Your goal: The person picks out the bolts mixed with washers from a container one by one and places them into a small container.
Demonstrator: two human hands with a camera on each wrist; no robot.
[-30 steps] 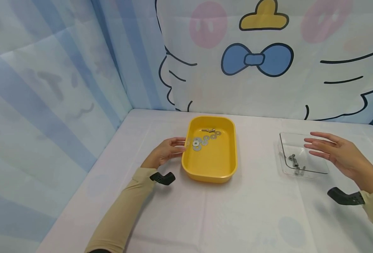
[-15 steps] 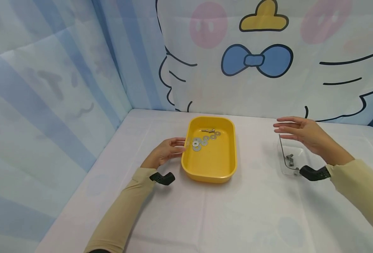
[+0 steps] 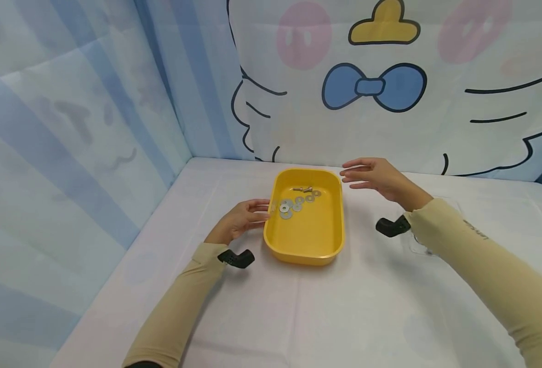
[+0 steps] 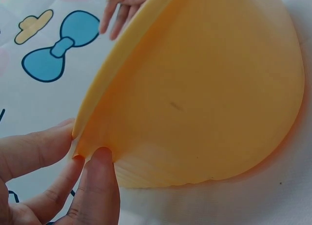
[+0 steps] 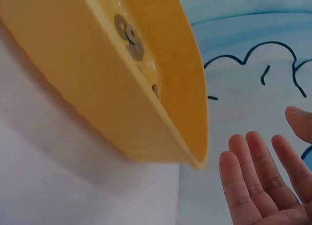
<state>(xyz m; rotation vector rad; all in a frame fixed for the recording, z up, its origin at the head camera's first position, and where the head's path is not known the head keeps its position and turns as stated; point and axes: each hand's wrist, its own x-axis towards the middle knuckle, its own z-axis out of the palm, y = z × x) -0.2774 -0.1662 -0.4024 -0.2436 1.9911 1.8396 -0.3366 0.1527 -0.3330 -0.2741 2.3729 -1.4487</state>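
A yellow tray (image 3: 304, 232) stands in the middle of the table, holding several flat washers (image 3: 286, 208) and a few small screws (image 3: 305, 189) toward its back. My left hand (image 3: 238, 221) is at its left side. In the left wrist view, the fingertips (image 4: 102, 159) touch the outer wall just at the rim. My right hand (image 3: 383, 179) is raised by the back right corner with its fingers spread loosely and nothing in them. Seen from the right wrist, those fingers (image 5: 258, 171) are apart from the tray wall.
A clear plastic box (image 3: 420, 248) sits to the right, mostly hidden under my right forearm. Behind the table hangs a printed cloth (image 3: 298, 117) with a blue bow tie, and a striped cloth (image 3: 68, 168) hangs on the left.
My right hand has moved left from above the clear box to beside the yellow tray, its forearm now covering much of the box. The left hand and the tray have stayed put.
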